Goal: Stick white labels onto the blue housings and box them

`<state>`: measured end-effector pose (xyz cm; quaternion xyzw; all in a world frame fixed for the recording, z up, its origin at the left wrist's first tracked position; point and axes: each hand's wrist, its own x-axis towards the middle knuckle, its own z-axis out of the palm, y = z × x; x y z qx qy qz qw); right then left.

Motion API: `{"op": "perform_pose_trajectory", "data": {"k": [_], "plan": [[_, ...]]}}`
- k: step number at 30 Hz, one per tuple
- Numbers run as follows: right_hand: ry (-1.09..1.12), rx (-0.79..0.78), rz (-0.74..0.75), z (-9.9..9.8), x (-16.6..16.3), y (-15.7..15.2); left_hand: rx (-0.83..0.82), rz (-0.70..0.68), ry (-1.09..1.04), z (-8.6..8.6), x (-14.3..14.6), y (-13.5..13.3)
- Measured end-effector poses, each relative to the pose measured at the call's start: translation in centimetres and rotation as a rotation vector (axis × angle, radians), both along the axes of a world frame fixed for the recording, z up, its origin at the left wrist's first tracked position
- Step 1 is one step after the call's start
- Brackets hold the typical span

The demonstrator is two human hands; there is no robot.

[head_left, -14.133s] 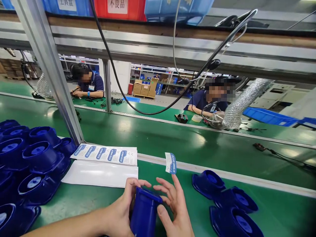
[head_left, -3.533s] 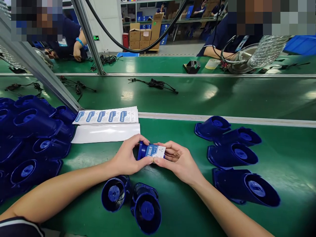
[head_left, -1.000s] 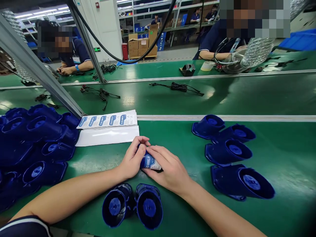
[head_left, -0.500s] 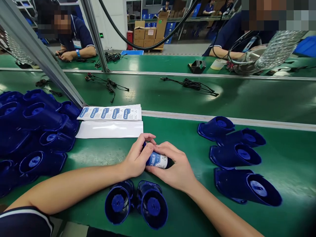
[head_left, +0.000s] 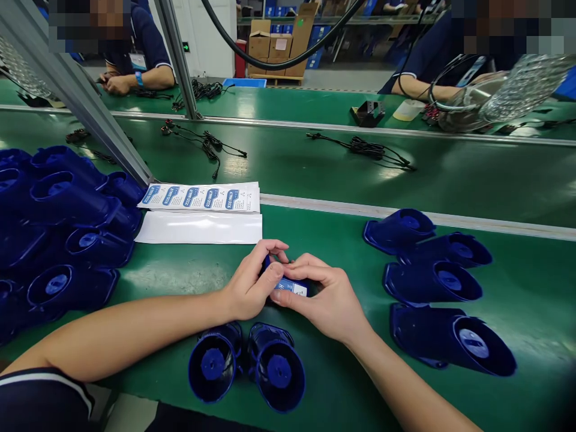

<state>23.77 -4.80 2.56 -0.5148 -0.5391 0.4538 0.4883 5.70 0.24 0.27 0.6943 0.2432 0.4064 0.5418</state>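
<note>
A small blue plastic horn part with a white and blue label (head_left: 290, 286) lies on the green bench, gripped from both sides. My left hand (head_left: 254, 282) wraps its left end with fingers curled over the top. My right hand (head_left: 324, 297) covers its right side, fingers pressed flat on the label. Two blue horns (head_left: 246, 366) lie just in front of my wrists, mouths toward me. A label sheet (head_left: 202, 197) and a blank white backing strip (head_left: 200, 228) lie behind my hands.
A heap of blue horns (head_left: 58, 222) fills the left. Several more blue horns (head_left: 432, 282) lie in a row at the right. A slanted metal post (head_left: 85, 102) rises at left. Black cables (head_left: 360, 147) ride the conveyor belt; co-workers sit beyond it.
My right hand's fingers have slid further over the label, hiding most of it. The view has tilted down slightly. The cables on the belt have drifted right.
</note>
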Motion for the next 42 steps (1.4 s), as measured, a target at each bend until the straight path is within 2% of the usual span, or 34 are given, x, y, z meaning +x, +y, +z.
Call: {"op": "perform_pose_trajectory", "data": {"k": [9,16,23,30,35,37,40,42], "plan": [[0.179,-0.120,-0.028,-0.5,-0.1,0.6,-0.006,0.004,-0.002,-0.2,0.1,0.0],[0.122,-0.096,0.030,0.1,0.4,0.5,0.007,-0.053,0.019,0.0,-0.4,0.5],[0.082,-0.116,0.120,0.5,1.5,0.4,0.086,-0.097,0.019,0.2,-0.7,0.8],[0.002,-0.218,0.160,0.4,3.4,0.1,0.029,-0.121,0.028,0.2,-0.8,1.1],[0.063,-0.307,0.216,0.3,5.6,0.2,-0.036,-0.146,-0.024,-0.5,-0.7,1.5],[0.113,-0.319,0.188,0.0,5.9,0.3,-0.028,-0.151,-0.061,-0.7,-0.7,1.7],[0.253,-0.351,0.131,-0.4,5.4,0.5,-0.009,-0.146,-0.143,-0.7,-0.5,2.1],[0.320,-0.381,0.173,-0.5,4.4,0.6,0.002,-0.135,-0.198,-0.5,-0.3,2.4]]}}
